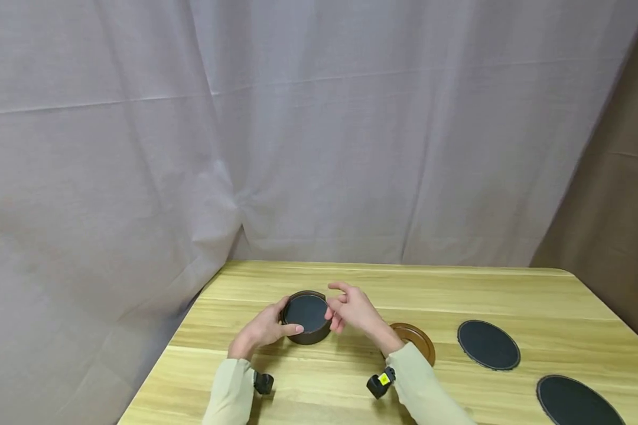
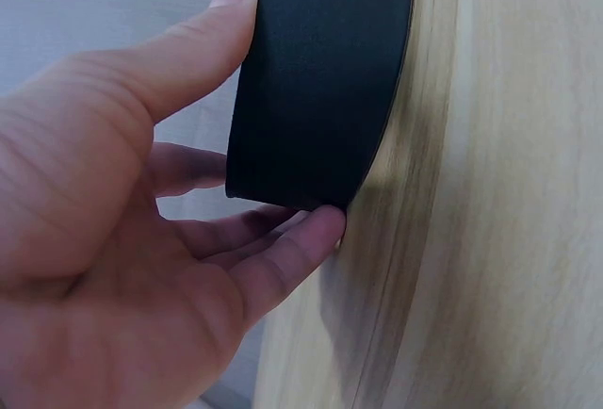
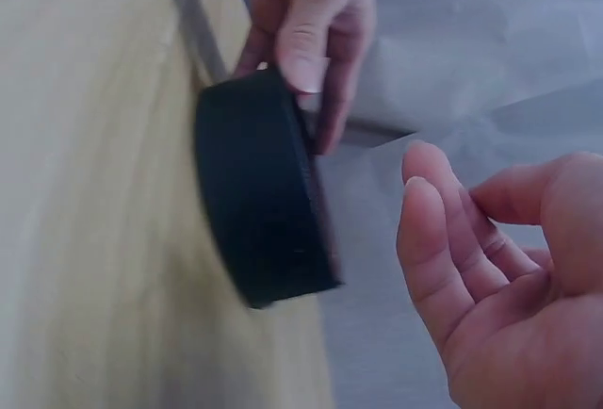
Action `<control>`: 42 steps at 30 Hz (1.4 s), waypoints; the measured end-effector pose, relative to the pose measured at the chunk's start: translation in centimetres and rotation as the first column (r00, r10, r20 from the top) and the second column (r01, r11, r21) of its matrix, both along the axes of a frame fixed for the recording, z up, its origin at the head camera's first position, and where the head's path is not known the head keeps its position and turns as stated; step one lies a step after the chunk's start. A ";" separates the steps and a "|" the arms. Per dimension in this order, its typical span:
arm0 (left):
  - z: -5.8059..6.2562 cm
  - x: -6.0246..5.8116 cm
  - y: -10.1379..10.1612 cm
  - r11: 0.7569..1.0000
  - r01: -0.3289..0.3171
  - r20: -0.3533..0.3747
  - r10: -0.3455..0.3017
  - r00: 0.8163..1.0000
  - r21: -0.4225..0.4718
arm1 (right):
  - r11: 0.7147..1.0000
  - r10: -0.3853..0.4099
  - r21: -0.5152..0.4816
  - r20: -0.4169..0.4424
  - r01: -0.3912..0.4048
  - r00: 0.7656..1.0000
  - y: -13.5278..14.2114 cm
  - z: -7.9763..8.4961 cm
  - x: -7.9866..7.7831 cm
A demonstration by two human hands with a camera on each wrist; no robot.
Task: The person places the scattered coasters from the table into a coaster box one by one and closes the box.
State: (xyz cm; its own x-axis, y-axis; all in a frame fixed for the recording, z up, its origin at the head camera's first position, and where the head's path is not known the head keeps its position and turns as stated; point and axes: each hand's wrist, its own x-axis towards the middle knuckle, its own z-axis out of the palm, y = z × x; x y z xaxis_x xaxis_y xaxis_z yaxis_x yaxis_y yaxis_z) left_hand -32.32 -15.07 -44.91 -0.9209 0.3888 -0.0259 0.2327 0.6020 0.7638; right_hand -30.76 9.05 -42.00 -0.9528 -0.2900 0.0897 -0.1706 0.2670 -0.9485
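Note:
A round, dark leather-look coaster holder [image 1: 309, 337] stands on the wooden table, with a black coaster [image 1: 306, 312] inside it. My left hand [image 1: 266, 326] grips the holder from its left side. Its thumb lies on the near rim, and the other fingers reach round the side, as the left wrist view shows on the black wall [image 2: 320, 79]. Just off the holder's right edge is my right hand [image 1: 353, 308]. Its fingers are loosely bent and nothing lies between them in the right wrist view, where a gap parts the hand [image 3: 513, 268] from the holder [image 3: 259, 192].
A brown round dish-like piece [image 1: 414, 339] lies partly under my right forearm. Farther right are two flat black round coasters [image 1: 488, 345] [image 1: 576, 402] on the table [image 1: 351, 378]. A grey cloth [image 1: 319, 147] hangs behind the table's back edge.

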 end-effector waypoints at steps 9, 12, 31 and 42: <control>-0.1 0.2 0.2 1.000 0.001 -0.010 -0.001 1.000 -0.016 | 0.990 0.053 0.137 -0.111 -0.038 0.992 3.0 2.9 1.8; 0.1 0.2 0.2 1.000 -0.002 -0.009 0.002 1.000 -0.003 | 0.985 0.062 0.169 -0.138 -0.038 0.989 4.3 3.4 2.4; 0.2 0.7 0.2 1.000 -0.013 0.004 0.013 1.000 -0.007 | 0.968 0.031 0.251 -0.190 0.018 0.981 11.4 4.0 6.0; 0.0 0.7 0.5 1.000 -0.007 0.016 0.007 1.000 0.003 | 0.931 -0.045 0.340 -0.252 0.132 0.967 16.9 3.0 7.5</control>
